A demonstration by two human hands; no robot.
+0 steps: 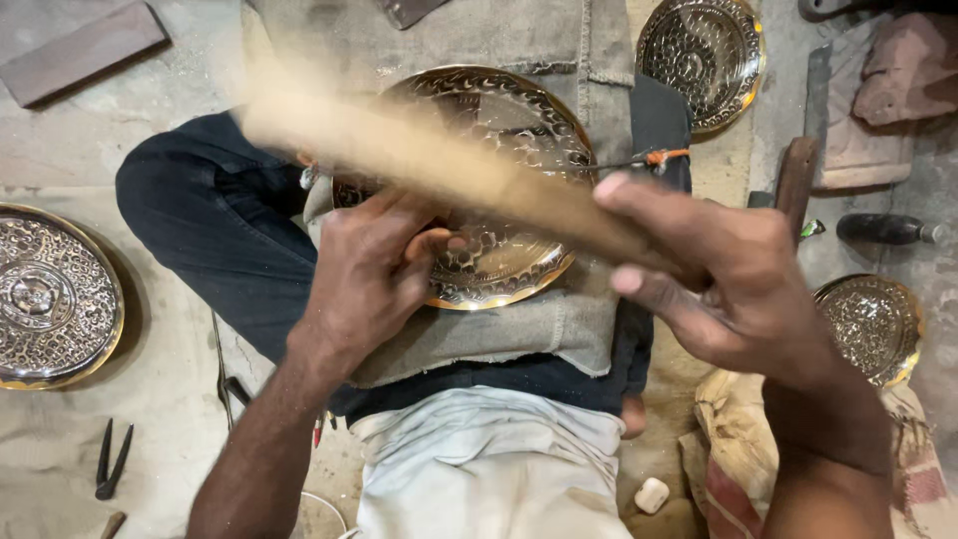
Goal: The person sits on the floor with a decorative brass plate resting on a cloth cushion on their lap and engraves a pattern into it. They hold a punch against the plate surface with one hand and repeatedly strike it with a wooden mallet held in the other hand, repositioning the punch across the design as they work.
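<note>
Head view, hands, wooden stick, embossed plate

A metalworker's floor workshop: embossed brass plates and pliers lie about on the dusty ground.

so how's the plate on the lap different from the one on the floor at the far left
The lap plate lies on grey cloth, partly hidden by the left hand and the blurred wooden handle; the left floor plate lies untouched and cut off by the frame edge. Both are round, embossed and gold-rimmed.
</note>
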